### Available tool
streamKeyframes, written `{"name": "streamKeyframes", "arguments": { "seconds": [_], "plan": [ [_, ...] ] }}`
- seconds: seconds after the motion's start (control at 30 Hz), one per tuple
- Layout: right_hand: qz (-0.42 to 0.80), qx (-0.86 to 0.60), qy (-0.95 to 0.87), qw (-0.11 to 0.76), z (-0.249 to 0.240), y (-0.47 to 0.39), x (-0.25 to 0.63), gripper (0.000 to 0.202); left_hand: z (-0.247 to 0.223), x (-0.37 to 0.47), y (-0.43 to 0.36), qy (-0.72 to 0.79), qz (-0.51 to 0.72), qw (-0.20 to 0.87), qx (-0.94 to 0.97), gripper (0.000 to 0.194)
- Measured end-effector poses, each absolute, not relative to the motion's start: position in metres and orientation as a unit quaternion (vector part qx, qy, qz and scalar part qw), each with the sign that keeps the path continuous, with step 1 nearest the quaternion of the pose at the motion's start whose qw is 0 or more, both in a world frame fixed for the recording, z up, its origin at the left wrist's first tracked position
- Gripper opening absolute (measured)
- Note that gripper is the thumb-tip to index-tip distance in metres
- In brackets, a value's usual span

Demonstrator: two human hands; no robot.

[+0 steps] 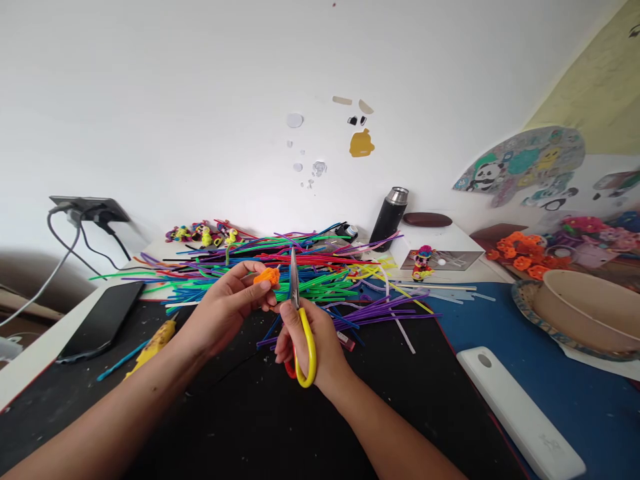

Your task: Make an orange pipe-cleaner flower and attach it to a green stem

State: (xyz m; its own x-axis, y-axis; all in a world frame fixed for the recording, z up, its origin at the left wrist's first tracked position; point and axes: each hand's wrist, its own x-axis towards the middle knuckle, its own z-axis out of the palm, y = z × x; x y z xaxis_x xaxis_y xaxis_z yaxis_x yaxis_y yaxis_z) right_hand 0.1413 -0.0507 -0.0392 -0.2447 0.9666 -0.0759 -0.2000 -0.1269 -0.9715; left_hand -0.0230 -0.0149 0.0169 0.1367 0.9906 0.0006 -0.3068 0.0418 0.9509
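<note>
We pinch an orange fuzzy piece (267, 276) in our left grip (231, 297); our right grip (320, 337) clamps scissors (295, 291) beside it.

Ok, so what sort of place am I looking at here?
Probably a craft desk, perhaps in a home: colourful pipe cleaners lie heaped across it, small bright figures sit towards the back, and the right hand holds scissors.
</note>
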Motion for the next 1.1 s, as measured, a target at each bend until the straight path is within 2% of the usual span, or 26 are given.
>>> {"name": "streamKeyframes", "arguments": {
  "seconds": [0.33, 0.6, 0.8, 0.97, 1.1],
  "plan": [
    [0.65, -0.348, -0.516, 0.437, -0.049, -0.052, 0.142, 0.082, 0.02, -0.032, -0.013, 0.409, 0.534, 0.504, 0.542, 0.04],
    [0.636, -0.367, -0.53, 0.424, -0.043, -0.052, 0.143, 0.088, 0.023, -0.035, -0.014, 0.431, 0.546, 0.455, 0.557, 0.041],
    [0.609, -0.394, -0.55, 0.414, -0.04, -0.054, 0.145, 0.08, 0.026, -0.032, -0.016, 0.44, 0.543, 0.43, 0.571, 0.046],
    [0.577, -0.423, -0.587, 0.379, -0.028, -0.059, 0.149, 0.084, 0.026, -0.031, -0.017, 0.451, 0.539, 0.416, 0.577, 0.048],
    [0.566, -0.422, -0.596, 0.381, -0.03, -0.059, 0.149, 0.077, 0.024, -0.03, -0.018, 0.457, 0.531, 0.419, 0.578, 0.045]
  ]
}}
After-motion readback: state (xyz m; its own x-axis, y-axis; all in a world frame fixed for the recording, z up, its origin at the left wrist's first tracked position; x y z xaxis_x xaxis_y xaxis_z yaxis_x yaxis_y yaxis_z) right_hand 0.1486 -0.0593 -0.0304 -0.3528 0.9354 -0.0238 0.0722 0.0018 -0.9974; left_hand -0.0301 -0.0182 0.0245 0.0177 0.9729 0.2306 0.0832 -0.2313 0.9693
